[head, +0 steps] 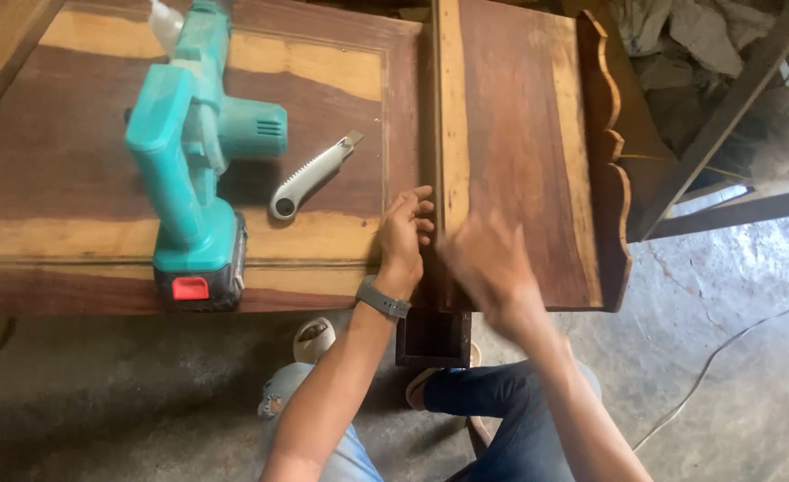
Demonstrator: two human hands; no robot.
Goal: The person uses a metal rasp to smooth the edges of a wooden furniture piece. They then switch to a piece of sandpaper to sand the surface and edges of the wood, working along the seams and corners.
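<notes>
At frame centre, the left hand (403, 239) presses curled fingers against the upright wooden strip (452, 134), grip half-closed, holding nothing. The right hand (488, 263), blurred, lies on the strip's other side; its grip is unclear. A utility knife (309, 176) and teal power tool (200, 152) lie on the table (55, 187) at left.

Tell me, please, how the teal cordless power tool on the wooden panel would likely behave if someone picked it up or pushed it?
The teal power tool looks rigid and probably fairly heavy, with a battery block at its near end, so it may feel end-heavy by the handle. It lies on the flat wooden panel on a broad base, so a push would likely slide it, not roll it. Its hard casing seems sturdy.
</notes>
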